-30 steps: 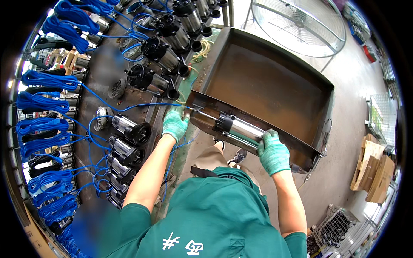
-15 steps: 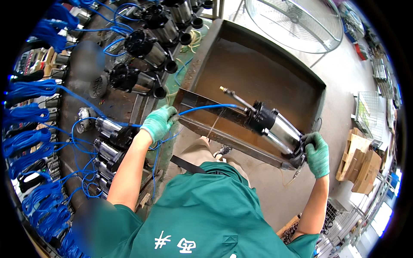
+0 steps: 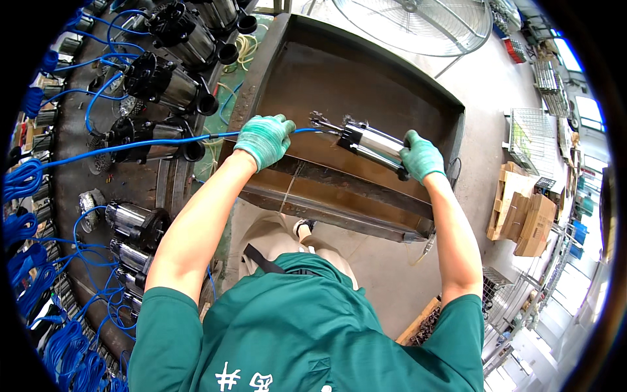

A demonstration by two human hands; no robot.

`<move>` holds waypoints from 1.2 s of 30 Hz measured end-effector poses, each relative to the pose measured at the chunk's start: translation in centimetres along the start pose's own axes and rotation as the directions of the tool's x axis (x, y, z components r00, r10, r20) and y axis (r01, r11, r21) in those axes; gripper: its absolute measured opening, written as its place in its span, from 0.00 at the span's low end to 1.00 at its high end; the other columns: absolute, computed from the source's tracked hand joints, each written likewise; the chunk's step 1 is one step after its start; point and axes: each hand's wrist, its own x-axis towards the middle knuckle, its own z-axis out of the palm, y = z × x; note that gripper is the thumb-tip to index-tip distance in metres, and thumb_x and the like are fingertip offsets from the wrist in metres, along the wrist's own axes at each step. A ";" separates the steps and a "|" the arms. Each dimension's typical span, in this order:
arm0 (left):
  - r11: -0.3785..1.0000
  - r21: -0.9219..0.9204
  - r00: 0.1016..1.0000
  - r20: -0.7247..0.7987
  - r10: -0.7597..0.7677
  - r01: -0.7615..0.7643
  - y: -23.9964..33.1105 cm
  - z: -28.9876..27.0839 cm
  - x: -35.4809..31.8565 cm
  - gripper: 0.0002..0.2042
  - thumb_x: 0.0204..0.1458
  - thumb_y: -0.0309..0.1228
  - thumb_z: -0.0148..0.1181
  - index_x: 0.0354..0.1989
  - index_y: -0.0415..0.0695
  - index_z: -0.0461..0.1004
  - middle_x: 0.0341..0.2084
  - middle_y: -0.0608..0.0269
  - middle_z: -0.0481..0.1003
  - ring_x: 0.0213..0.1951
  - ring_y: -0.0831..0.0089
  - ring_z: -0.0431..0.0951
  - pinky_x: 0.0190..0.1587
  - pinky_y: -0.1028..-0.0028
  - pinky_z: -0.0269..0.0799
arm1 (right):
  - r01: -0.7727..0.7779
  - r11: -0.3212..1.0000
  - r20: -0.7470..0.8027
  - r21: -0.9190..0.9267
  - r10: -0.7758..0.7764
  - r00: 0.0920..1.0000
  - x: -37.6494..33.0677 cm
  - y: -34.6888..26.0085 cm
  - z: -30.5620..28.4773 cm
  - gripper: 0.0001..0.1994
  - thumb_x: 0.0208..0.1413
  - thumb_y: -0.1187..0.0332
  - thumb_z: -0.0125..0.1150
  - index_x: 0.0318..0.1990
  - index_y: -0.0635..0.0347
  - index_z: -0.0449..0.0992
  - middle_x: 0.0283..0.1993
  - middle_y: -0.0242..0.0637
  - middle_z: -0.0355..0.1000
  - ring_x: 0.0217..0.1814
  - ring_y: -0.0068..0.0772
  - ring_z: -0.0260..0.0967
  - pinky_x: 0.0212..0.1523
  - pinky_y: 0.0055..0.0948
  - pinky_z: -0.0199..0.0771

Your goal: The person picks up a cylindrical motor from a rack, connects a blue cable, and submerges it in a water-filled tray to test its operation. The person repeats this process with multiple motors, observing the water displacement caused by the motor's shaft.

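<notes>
Under the left hand [image 3: 263,138] and right hand [image 3: 421,155], a rusty steel trough [image 3: 326,202]. Left of the left hand, black-headed steel pumps [image 3: 166,85] lying side by side on a dark bench [image 3: 68,140]. Further left and lower, bundled blue cable coils [image 3: 26,287]. Up beyond the right hand, a large round wire-guard fan [image 3: 418,19]. Right of the right hand, a wire crate [image 3: 529,134] and, lower, stacked cardboard boxes [image 3: 532,225] on the grey floor [image 3: 483,85].

Single head-worn fisheye view looking steeply down from close above the person's shoulders, metal tank [image 3: 392,98] ahead, pump rack [image 3: 130,163] left, floor right.
</notes>
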 end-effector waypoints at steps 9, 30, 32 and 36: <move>0.940 -0.025 0.935 0.114 -0.335 0.340 -0.4 1.7 0.9 0.10 0.59 0.40 0.58 0.38 0.49 0.80 0.37 0.56 0.82 0.39 0.49 0.83 0.43 0.52 0.78 | 0.010 0.996 -0.101 0.085 -0.001 0.995 4.7 -1.8 7.0 0.25 0.57 0.60 0.62 0.63 0.50 0.71 0.65 0.48 0.70 0.57 0.59 0.78 0.57 0.52 0.78; 0.843 0.156 0.777 0.332 -0.535 0.514 0.9 0.8 3.0 0.15 0.62 0.44 0.54 0.43 0.48 0.80 0.40 0.47 0.83 0.46 0.45 0.82 0.50 0.50 0.77 | 0.164 0.895 -0.370 0.416 0.002 0.929 -2.4 4.1 10.2 0.12 0.62 0.65 0.59 0.50 0.54 0.75 0.48 0.48 0.78 0.48 0.57 0.79 0.47 0.51 0.80; 0.844 0.155 0.784 0.315 -0.534 0.513 1.0 0.9 2.9 0.15 0.62 0.45 0.54 0.43 0.49 0.80 0.40 0.47 0.83 0.46 0.44 0.82 0.50 0.50 0.76 | 0.211 0.904 -0.465 0.373 -0.015 0.885 -2.9 9.3 12.0 0.11 0.63 0.65 0.60 0.50 0.54 0.76 0.47 0.49 0.78 0.47 0.58 0.79 0.47 0.49 0.80; 0.848 0.163 0.797 0.290 -0.530 0.505 0.9 1.1 2.9 0.15 0.62 0.45 0.53 0.43 0.49 0.80 0.40 0.46 0.83 0.45 0.43 0.81 0.50 0.50 0.76 | 0.140 0.885 -0.445 0.444 0.082 0.892 -3.2 16.6 15.6 0.10 0.65 0.63 0.61 0.48 0.56 0.77 0.46 0.50 0.79 0.45 0.58 0.78 0.46 0.47 0.78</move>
